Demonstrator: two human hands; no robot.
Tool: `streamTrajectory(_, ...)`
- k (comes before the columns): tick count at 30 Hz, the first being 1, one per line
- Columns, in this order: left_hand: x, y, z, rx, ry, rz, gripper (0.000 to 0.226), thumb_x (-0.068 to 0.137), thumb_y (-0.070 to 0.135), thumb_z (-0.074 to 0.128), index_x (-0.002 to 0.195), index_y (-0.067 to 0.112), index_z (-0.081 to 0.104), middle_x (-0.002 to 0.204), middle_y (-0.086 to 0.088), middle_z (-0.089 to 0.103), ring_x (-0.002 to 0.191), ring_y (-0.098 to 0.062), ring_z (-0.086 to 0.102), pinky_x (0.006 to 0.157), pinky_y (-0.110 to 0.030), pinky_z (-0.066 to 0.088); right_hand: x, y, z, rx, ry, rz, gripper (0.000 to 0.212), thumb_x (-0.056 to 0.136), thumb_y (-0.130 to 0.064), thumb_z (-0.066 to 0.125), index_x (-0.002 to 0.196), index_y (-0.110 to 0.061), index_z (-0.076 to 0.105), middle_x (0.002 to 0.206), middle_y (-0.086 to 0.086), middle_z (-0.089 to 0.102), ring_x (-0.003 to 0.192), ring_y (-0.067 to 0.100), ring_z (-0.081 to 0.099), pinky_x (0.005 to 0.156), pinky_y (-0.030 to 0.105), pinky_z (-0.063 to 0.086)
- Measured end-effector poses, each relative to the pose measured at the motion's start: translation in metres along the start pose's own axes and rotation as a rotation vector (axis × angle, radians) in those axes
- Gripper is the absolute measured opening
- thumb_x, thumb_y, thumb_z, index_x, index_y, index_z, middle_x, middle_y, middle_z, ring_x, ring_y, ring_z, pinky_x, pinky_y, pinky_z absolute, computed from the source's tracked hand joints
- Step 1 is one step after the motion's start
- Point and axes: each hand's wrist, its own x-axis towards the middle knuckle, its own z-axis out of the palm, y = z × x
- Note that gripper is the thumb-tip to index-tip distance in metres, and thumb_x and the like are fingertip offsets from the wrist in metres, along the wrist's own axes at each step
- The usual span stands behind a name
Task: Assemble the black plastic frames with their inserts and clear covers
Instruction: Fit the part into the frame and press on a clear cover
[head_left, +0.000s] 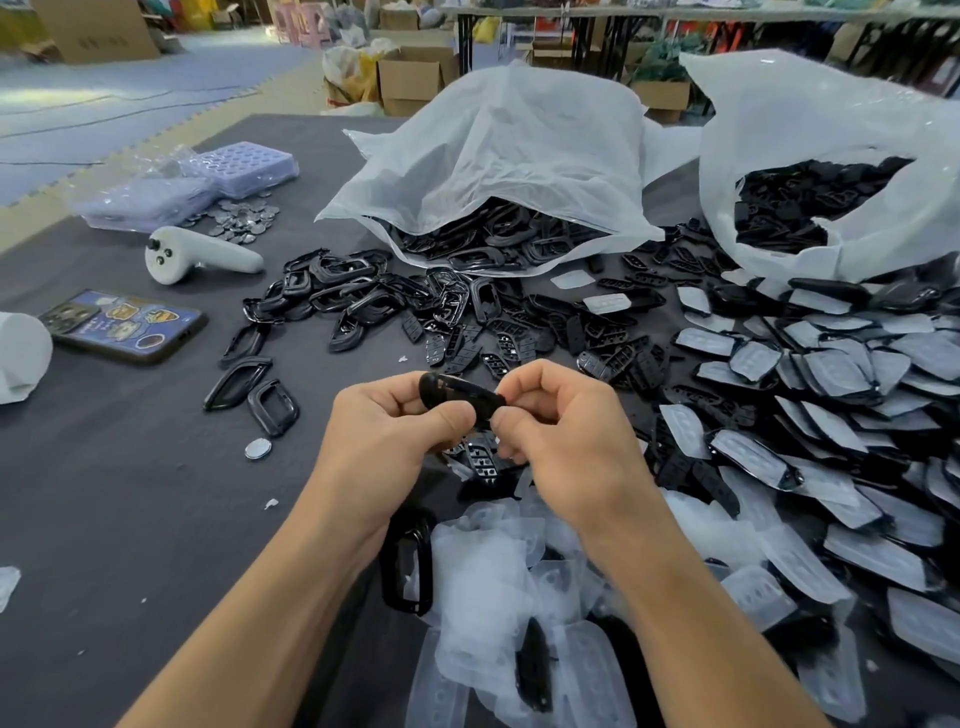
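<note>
one wide head-worn view looks forward and down, close over the table (104, 519).

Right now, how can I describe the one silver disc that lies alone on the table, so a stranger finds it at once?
On the dark grey table, look left of the left hand, just this side of two loose black frames. The silver disc lies there. It is small, round, shiny and alone; the similar discs are heaped far back by the purple trays.
</note>
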Motion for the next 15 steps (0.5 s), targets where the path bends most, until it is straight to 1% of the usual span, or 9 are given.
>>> streamTrajectory(2,0.0036,-0.0016,0.0004,0.009,0.025,-0.022,0.029,0.086,-0.008,0.073,0.081,0.019,0.084,0.082,-0.014,0.078,0.077,-0.025,0.066,0.084,-0.04,0.054,-0.0008,0.0026,0.0026,-0.015,0.042,-0.004,0.018,0.085,-0.007,0.073,0.084,-0.025,0.068,0.073,-0.004,0.074,0.07,0.018,0.071,0.076,0.051,0.06)
streamTrajectory(4,0.0049,-0.003,0.0011,0.02,0.044,-0.053,0.034,0.089,-0.009,0.07,0.077,0.02,0.082,0.076,-0.014,0.073,0.074,-0.027,0.063,0.082,-0.043,0.052,-0.0025,0.0039,0.0042,-0.038,0.104,-0.012,0.018,0.079,-0.014,0.078,0.085,-0.029,0.069,0.078,-0.01,0.075,0.072,0.014,0.073,0.075,0.046,0.063)
streamTrajectory(6,0.0028,-0.0051,0.0032,0.046,0.026,-0.08,0.027,0.09,-0.006,0.07,0.08,0.017,0.081,0.075,-0.016,0.069,0.074,-0.028,0.06,0.079,-0.046,0.049,-0.0033,0.0031,0.0038,-0.075,0.105,-0.024,0.017,0.078,-0.014,0.08,0.082,-0.028,0.071,0.074,-0.011,0.076,0.068,0.012,0.074,0.072,0.043,0.064)
streamTrajectory(8,0.0007,-0.0067,0.0024,0.055,0.0,-0.094,0.016,0.09,-0.003,0.072,0.084,0.01,0.079,0.074,-0.017,0.067,0.072,-0.028,0.058,0.076,-0.045,0.049,-0.0032,0.0014,0.0015,-0.077,0.082,-0.013,0.015,0.08,-0.011,0.079,0.08,-0.026,0.074,0.07,-0.008,0.076,0.064,0.015,0.074,0.071,0.044,0.064)
streamTrajectory(10,-0.0006,-0.0058,0.0006,0.035,-0.016,-0.09,0.009,0.089,0.0,0.074,0.086,0.007,0.079,0.071,-0.016,0.066,0.068,-0.026,0.056,0.07,-0.039,0.049,-0.0019,0.0005,-0.0007,-0.027,0.069,0.015,0.014,0.081,-0.01,0.078,0.081,-0.023,0.076,0.07,-0.004,0.076,0.062,0.017,0.073,0.072,0.045,0.064)
streamTrajectory(12,-0.001,-0.0026,-0.0002,-0.019,-0.036,-0.102,0.004,0.084,0.004,0.078,0.085,0.008,0.08,0.07,-0.012,0.066,0.063,-0.022,0.055,0.065,-0.031,0.049,-0.0008,-0.0003,-0.0016,0.045,0.073,0.043,0.016,0.082,-0.007,0.078,0.084,-0.022,0.077,0.069,-0.001,0.075,0.057,0.014,0.068,0.071,0.044,0.064)
streamTrajectory(13,-0.0011,-0.0007,-0.0006,-0.061,-0.051,-0.124,0.006,0.079,0.009,0.081,0.084,0.009,0.082,0.072,-0.011,0.069,0.061,-0.017,0.057,0.063,-0.026,0.051,-0.0005,-0.0008,-0.002,0.084,0.076,0.051,0.019,0.082,-0.005,0.078,0.088,-0.023,0.077,0.068,-0.001,0.074,0.056,0.012,0.066,0.07,0.041,0.063)
streamTrajectory(15,-0.0006,0.0017,-0.0026,-0.142,-0.091,-0.172,0.021,0.065,0.022,0.081,0.083,0.01,0.084,0.076,-0.01,0.074,0.058,-0.01,0.062,0.06,-0.018,0.055,0.0,-0.0013,-0.0033,0.14,0.064,0.053,0.029,0.082,-0.003,0.078,0.099,-0.026,0.075,0.065,0.0,0.072,0.055,0.01,0.064,0.068,0.035,0.06)
